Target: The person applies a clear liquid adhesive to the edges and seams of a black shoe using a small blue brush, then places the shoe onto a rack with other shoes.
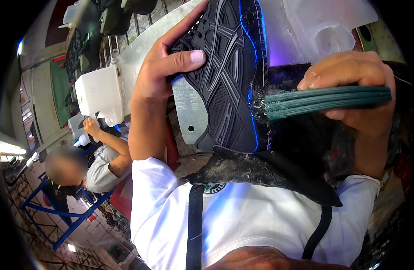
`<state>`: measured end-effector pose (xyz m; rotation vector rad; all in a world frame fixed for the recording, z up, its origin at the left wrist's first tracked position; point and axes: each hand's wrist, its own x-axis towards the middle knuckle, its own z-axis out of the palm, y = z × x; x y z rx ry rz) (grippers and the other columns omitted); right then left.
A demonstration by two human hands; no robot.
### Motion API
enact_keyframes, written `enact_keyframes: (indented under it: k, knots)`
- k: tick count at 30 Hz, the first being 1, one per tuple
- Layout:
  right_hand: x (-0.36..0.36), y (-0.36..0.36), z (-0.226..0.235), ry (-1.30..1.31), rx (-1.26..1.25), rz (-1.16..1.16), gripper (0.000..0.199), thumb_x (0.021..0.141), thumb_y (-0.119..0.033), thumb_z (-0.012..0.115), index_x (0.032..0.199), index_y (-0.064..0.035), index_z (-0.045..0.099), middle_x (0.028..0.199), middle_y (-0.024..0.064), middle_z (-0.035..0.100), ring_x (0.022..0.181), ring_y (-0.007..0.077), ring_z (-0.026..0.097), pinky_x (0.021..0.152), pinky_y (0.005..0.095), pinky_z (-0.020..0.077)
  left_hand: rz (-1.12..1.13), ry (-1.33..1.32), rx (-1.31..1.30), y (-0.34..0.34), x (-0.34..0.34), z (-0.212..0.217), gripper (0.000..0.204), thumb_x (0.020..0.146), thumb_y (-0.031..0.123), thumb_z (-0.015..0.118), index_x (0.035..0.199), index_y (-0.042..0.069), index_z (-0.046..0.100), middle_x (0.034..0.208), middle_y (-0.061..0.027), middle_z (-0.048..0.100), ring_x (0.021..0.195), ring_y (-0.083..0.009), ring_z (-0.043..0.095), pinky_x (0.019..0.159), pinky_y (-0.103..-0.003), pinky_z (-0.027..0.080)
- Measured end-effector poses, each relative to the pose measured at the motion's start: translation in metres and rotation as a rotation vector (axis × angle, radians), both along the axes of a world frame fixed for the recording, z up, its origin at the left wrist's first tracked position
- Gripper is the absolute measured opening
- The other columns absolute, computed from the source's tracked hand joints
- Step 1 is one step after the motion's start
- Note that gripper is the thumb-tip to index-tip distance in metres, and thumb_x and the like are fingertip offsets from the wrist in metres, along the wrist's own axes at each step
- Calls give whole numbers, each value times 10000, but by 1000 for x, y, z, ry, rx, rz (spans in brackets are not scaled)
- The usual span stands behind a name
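Holding a black athletic shoe up close to the camera, the person has it standing nearly on end, long axis running from the upper middle of the view down toward the chest, tilted a bit to the left at the bottom. Which end is toe and which is heel is honestly hard to call, since the top of the shoe runs out of frame. Its side panel with the grey overlay stripes faces the camera, and a thin blue line glows along the sole edge.

The left hand is wrapped around the shoe from the left: thumb pressed flat across the side panel, the other fingers curled behind where they can't be seen. A flat grey plate with a small hole sticks out of the shoe just below that thumb.

The right hand is clenched around a dark green brush handle, thumb on top, fingers underneath. The handle lies roughly level, and its tip meets the sole edge of the shoe, well left of the knuckles. The bristle end is a dark blur against the sole, so not much detail there.

A black apron with fuzzy residue covers the white shirt. Off to the lower left another person sits by a white container, face not readable.
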<state>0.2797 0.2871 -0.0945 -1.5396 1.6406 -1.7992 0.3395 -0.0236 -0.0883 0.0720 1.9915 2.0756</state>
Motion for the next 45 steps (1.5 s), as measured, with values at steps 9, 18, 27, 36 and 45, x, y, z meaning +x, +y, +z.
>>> enact_keyframes:
  k: [9, 18, 27, 36, 45]
  knots:
    - [3, 10, 22, -48, 93, 108, 349, 794, -230, 788, 974, 52, 689, 868, 199, 711, 794, 307, 744, 734, 383, 623, 5, -123, 120, 9, 1, 6, 992, 678, 217, 737, 1511, -99, 302, 1521, -214, 420, 1398, -292, 433, 1192, -355, 254]
    - [2, 22, 57, 153, 261, 39, 350, 837, -281, 762, 972, 32, 683, 868, 186, 706, 763, 279, 730, 692, 348, 604, 45, -109, 9, 2, 7, -3, 782, 841, 260, 605, 1518, -38, 351, 1512, -167, 449, 1362, -235, 486, 1177, -327, 314]
    - [3, 27, 88, 578, 430, -91, 275, 902, -225, 691, 1056, 2, 675, 949, 163, 713, 840, 270, 712, 734, 345, 575, 249, -325, 530, 8, 10, -7, 647, 899, 73, 549, 1504, -47, 353, 1407, -203, 543, 1226, -278, 603, 1080, -377, 461]
    - [-25, 27, 113, 641, 364, 12, 237, 908, -169, 684, 1058, 14, 676, 1011, 185, 703, 932, 288, 702, 813, 355, 565, 263, -437, 780, 8, 14, -2, 580, 931, 117, 544, 1479, -18, 406, 1342, -194, 597, 1175, -298, 634, 1047, -417, 498]
    - [-52, 23, 113, 486, 241, 65, 219, 893, -130, 694, 1041, 31, 687, 1029, 213, 697, 948, 302, 701, 828, 358, 560, 368, -584, 889, 9, 21, -7, 347, 962, 149, 536, 1239, -49, 603, 1159, -211, 688, 1004, -310, 705, 934, -441, 571]
